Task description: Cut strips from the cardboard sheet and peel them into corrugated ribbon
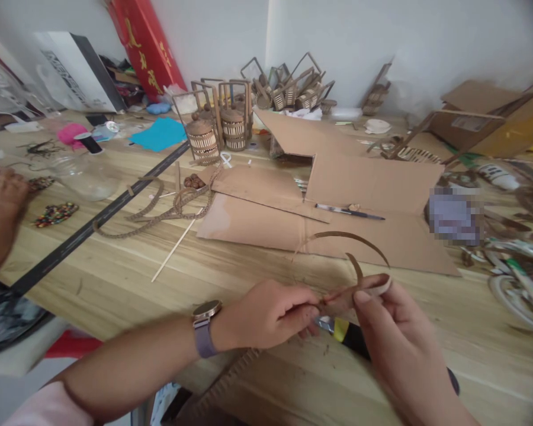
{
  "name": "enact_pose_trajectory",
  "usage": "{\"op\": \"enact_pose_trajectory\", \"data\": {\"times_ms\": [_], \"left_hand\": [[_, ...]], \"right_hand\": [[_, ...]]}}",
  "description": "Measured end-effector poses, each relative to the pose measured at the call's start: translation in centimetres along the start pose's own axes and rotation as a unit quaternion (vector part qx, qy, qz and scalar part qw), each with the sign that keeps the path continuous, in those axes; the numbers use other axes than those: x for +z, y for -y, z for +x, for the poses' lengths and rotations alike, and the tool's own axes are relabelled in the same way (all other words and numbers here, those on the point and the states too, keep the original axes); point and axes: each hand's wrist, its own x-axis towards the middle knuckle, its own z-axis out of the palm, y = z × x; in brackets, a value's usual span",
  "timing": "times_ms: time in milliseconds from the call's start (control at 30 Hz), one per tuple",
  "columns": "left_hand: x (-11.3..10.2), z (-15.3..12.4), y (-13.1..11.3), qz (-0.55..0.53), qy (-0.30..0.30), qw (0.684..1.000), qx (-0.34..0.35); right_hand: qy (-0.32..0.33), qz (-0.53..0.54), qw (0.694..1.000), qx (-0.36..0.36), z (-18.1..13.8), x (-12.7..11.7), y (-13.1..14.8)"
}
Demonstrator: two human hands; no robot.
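A brown flat strip (341,303) is stretched between my two hands near the table's front edge. My left hand (269,313), with a watch (206,310) on its wrist, is closed in a pinch at the strip's left end. On the other side, my right hand (391,331) pinches the strip between thumb and fingers, where it folds into a loop. A thin curled brown length (350,235) arcs above the hands; whether it joins the held strip I cannot tell. Beneath them is a tool with a black and yellow handle (353,337), partly hidden by my right hand.
Beyond my hands lies cut cardboard (257,219) with a pen (350,212) on it. Small handled baskets (203,141) stand at the back. A patterned strap (160,219) and a thin stick (176,245) lie left. Another person's hand (2,207) rests at the left edge.
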Motion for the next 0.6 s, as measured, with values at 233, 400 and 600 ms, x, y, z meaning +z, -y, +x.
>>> {"op": "enact_pose_trajectory", "data": {"times_ms": [233, 400, 600], "left_hand": [[0.0, 0.0, 0.2, -0.015, -0.003, 1.000, -0.017], [0.6, -0.2, 0.6, -0.088, -0.033, 0.994, -0.057], [0.9, -0.4, 0.2, -0.149, -0.033, 0.984, -0.089]], "right_hand": [[-0.097, 0.139, 0.985, 0.033, 1.7, -1.0, 0.7], [-0.011, 0.035, 0.999, -0.034, 1.4, -1.4, -0.1], [0.103, -0.127, 0.986, 0.027, 0.2, 0.0, -0.1]]}}
